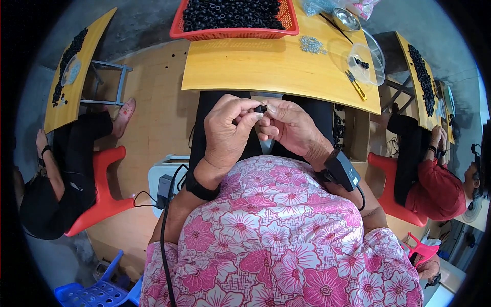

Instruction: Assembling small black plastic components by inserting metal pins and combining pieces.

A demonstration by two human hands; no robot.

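Note:
Just off the near edge of the yellow table (240, 69), above my lap, both hands meet at a small black round part (260, 109). My left hand (228, 124) pinches it between thumb and fingertips. From the other side, my right hand (292, 124) presses thumb and forefinger against it, and its other fingers curl inward. Whether the right fingertips also hold something tiny is hidden. On the table ahead, a red basket (232, 35) is heaped with black ring-shaped parts (232, 14). A small pile of clear little pieces (312, 45) lies to its right.
Yellow-handled snips (356, 85) lie near the table's right edge, beside a clear plastic bowl (376, 71) containing a few black parts. A metal bowl (346, 19) stands farther back. Co-workers sit at side tables, left (56, 174) and right (442, 189). A cable (162, 245) runs along my left arm.

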